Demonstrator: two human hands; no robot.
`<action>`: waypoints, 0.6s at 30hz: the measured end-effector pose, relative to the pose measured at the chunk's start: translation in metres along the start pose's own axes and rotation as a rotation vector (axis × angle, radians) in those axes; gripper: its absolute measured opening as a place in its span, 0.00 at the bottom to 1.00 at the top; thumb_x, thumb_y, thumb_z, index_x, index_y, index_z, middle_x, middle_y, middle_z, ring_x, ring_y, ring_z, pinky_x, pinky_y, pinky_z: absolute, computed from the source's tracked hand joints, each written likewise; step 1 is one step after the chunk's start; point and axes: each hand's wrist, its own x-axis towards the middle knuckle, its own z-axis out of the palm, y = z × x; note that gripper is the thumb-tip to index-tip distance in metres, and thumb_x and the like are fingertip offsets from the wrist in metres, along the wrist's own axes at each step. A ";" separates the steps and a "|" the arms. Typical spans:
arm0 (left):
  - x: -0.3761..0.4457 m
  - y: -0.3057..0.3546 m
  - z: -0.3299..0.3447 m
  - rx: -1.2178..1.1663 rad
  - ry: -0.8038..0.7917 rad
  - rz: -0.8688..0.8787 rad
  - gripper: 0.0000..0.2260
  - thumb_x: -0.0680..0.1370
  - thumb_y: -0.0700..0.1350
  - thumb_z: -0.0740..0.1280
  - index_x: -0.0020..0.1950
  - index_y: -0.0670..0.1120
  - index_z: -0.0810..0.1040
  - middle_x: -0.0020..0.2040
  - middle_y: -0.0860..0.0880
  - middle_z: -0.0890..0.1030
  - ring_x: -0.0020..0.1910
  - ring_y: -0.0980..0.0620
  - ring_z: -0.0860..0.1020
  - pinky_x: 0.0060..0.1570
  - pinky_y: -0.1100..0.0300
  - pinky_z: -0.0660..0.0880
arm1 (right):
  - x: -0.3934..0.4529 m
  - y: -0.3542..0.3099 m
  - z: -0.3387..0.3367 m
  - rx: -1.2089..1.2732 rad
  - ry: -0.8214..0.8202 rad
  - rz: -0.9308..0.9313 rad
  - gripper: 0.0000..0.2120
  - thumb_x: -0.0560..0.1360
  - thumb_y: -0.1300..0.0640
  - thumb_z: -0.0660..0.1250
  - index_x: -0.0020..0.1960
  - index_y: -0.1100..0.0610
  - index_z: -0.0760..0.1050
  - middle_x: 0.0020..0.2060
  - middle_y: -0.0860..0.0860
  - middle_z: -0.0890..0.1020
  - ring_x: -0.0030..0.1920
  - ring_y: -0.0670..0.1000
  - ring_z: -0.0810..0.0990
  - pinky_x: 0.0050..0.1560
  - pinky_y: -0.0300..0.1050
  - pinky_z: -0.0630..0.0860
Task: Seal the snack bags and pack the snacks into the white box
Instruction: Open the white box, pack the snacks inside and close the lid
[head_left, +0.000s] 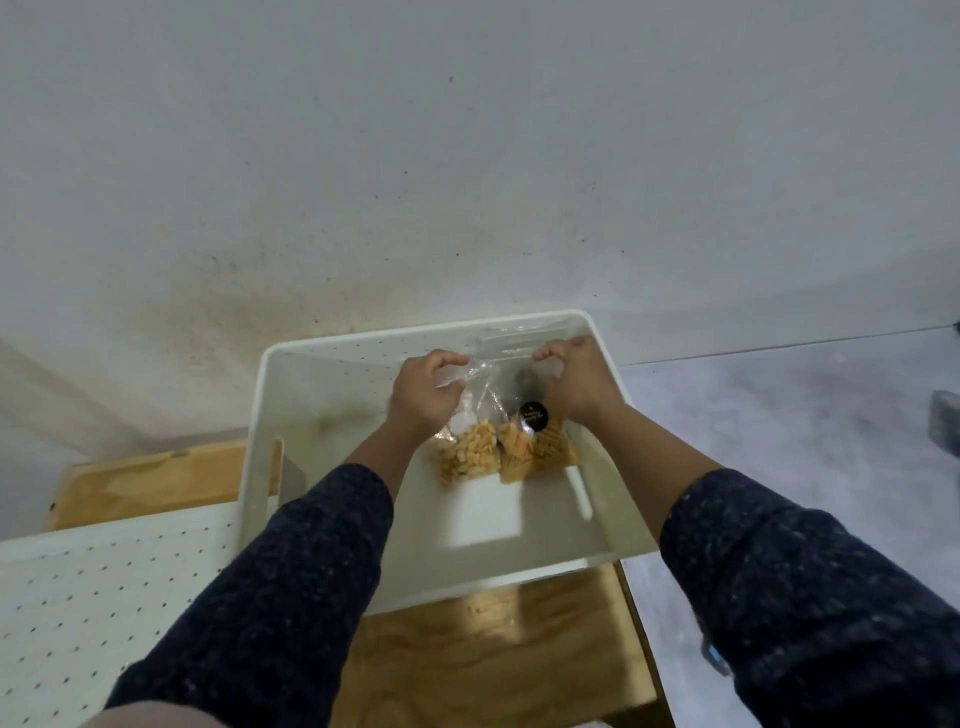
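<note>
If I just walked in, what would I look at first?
You would first see two hands, the left hand and right hand, reaching into a big white box on a wooden table. They hold the tops of clear snack bags full of golden snacks, one with a round black sticker. A white pegboard lies at the lower left.

Stained white wall (363, 156) behind — grey floor (779, 441) right, wooden table (493, 649) below, white pegboard (93, 587) left.
</note>
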 end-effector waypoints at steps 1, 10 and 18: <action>0.000 0.005 -0.001 0.016 0.004 -0.022 0.11 0.76 0.39 0.67 0.57 0.48 0.78 0.60 0.49 0.75 0.61 0.49 0.75 0.57 0.57 0.72 | -0.003 -0.003 -0.004 -0.016 -0.015 -0.013 0.15 0.74 0.64 0.64 0.59 0.54 0.75 0.66 0.56 0.66 0.62 0.56 0.72 0.59 0.39 0.67; -0.018 0.049 -0.010 0.460 -0.076 -0.023 0.28 0.79 0.50 0.62 0.75 0.42 0.59 0.73 0.43 0.65 0.73 0.45 0.63 0.71 0.55 0.59 | -0.029 -0.022 -0.042 -0.289 -0.069 -0.139 0.28 0.75 0.57 0.62 0.73 0.58 0.59 0.72 0.54 0.62 0.70 0.55 0.65 0.68 0.48 0.65; -0.053 0.108 0.011 0.668 -0.008 0.085 0.24 0.80 0.52 0.60 0.72 0.41 0.64 0.70 0.43 0.67 0.70 0.46 0.65 0.68 0.53 0.64 | -0.069 -0.003 -0.092 -0.407 0.027 -0.252 0.23 0.75 0.56 0.60 0.69 0.61 0.65 0.67 0.55 0.68 0.65 0.57 0.70 0.60 0.49 0.70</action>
